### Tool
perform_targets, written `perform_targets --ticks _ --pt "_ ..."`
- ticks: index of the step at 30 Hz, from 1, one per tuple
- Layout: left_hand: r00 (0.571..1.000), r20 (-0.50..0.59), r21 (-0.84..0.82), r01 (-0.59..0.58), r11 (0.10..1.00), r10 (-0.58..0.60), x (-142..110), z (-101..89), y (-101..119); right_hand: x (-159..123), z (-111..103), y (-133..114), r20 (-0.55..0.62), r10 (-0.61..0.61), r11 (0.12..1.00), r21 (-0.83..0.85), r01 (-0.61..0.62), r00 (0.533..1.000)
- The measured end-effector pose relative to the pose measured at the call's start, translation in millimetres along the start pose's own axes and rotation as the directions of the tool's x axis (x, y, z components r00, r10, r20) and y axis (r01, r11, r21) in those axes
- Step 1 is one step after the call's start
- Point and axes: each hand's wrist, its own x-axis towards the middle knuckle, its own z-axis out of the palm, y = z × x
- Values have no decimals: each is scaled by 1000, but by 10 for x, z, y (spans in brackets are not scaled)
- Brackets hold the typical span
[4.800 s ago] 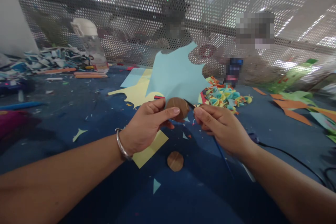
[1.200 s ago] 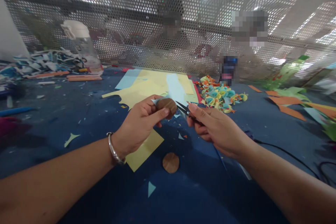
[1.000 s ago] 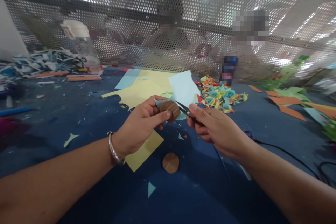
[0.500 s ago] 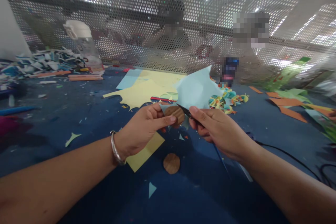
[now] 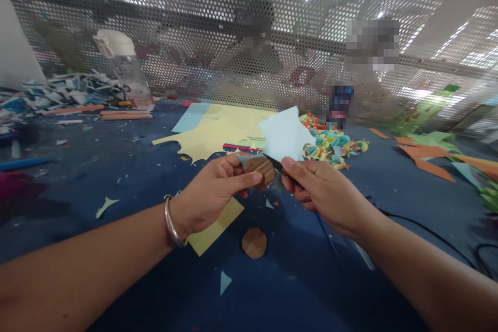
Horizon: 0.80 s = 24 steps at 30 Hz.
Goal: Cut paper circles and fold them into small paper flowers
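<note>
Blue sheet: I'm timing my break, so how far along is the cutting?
Already cut, it seems: the pile. In hand: left hand holds the disc against the sheet; right hand has scissors at the disc's edge. Left, probably: the sheet's uncut middle; total unclear.

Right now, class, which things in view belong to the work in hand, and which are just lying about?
In the work:
left hand, pinching the upper brown disc and light blue paper
right hand, holding dark scissors

Lying about, it seems:
cream-lidded bottle
orange paper pieces
heap of curled scraps
lower brown disc, though perhaps for later use
</note>
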Motion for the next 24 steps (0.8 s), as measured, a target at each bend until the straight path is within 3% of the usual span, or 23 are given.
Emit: perform_targets --ticks 8,15,24 --pt "1000 4 81 -13 997 12 -3 -12 7 33 -48 3 -14 -50 995 -83 49 999" --pt "999 21 2 -34 999 34 17 4 43 37 -65 28 -32 -101 983 -156 95 994" --pt "1000 -19 24 13 1000 -12 14 -19 17 65 -81 49 -2 -123 977 -177 121 992"
